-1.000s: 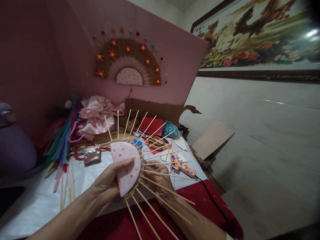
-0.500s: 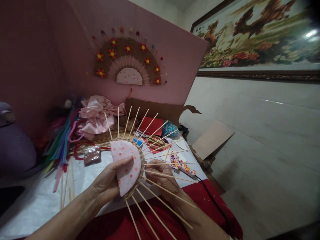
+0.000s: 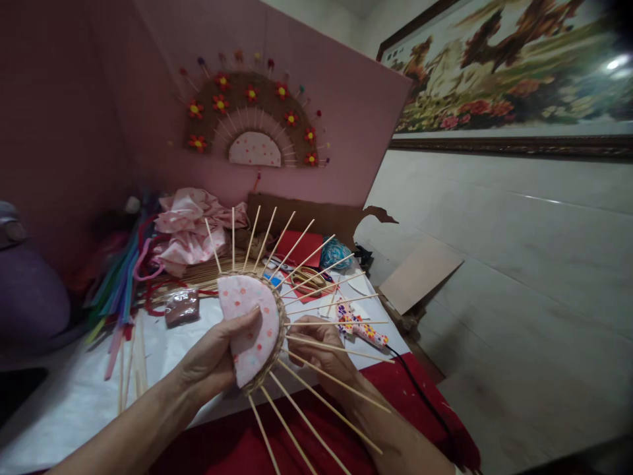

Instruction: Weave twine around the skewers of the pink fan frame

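My left hand (image 3: 217,349) grips a half-round piece (image 3: 252,330) covered in pale pink fabric with red-orange spots, thumb on its front and fingers behind. A braided brown cord edge (image 3: 283,310) follows its curve. Several thin wooden sticks (image 3: 301,245) fan out from that edge. Behind the sticks on the right side, my right hand (image 3: 316,346) is closed, its fingers curled against the braided edge. Whatever it pinches is hidden by the sticks and fingers.
A flowered glue gun (image 3: 359,324) with a black cord lies right of my hands. Behind are blue yarn (image 3: 337,253), red card (image 3: 299,248), crumpled pink fabric (image 3: 190,227) and colored pipe cleaners (image 3: 121,270). A flower-decorated half-round fan (image 3: 254,148) hangs on the pink board.
The view has shifted very slightly. The sticks at the upper right have swung out a little; both hands keep nearly the same places on the half-round piece.
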`<state>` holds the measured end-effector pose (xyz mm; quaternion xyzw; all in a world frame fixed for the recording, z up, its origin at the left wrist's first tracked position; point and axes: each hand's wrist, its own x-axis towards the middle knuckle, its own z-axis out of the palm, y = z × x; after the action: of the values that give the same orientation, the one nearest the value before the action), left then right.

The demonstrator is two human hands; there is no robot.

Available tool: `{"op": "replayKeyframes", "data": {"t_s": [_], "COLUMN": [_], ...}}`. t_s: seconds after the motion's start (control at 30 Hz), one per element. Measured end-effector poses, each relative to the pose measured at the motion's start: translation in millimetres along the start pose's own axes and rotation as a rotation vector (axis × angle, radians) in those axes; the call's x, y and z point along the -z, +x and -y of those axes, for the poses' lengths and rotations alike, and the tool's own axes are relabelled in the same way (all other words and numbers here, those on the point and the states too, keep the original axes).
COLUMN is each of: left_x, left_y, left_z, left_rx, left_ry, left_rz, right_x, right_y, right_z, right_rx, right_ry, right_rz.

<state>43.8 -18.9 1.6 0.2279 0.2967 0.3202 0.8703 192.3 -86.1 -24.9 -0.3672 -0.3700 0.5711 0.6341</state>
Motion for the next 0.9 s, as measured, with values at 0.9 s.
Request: {"op": "replayKeyframes", "data": {"t_s": [0.9], "left_x": [6.7], "left_y": [5.7], "left_z": [-5.9], "left_rx": [-0.059], "left_ry": [-0.037], "left_rz": [-0.011], "right_x": [9.9], "right_y": [-0.4], "right_z": [-4.8], "right_rx": [-0.17], "right_ry": [0.155], "right_rz": [0.051]}}
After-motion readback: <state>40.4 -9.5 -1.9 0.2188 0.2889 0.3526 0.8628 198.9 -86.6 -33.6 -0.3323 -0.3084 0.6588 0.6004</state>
